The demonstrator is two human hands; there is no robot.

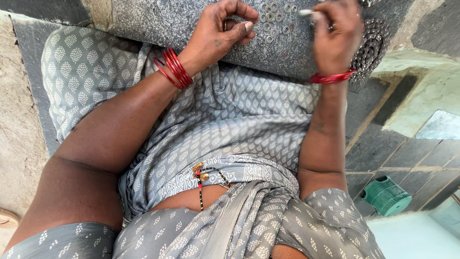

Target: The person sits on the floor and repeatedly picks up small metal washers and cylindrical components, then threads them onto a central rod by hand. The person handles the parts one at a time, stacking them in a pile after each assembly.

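Rings [274, 17]: I judge them small, stiff, light, slippery metal; pinch by rim.
Left hand [224, 26]: fingers curled together beside rings.
Right hand [337, 33]: clamped on thin tool [304, 13].
Slab [167, 24]: rough stone.

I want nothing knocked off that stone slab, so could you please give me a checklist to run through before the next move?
1. Small metal rings lie flat on the stone slab: ok.
2. Left hand has a ring in its grip: cannot tell, fingers curled.
3. Right hand holds a thin metal tool: ok, though blurred.
4. Linked ring chain fully supported: not ok, it drapes over the slab edge.
5. Red bangles clear of the rings: ok.
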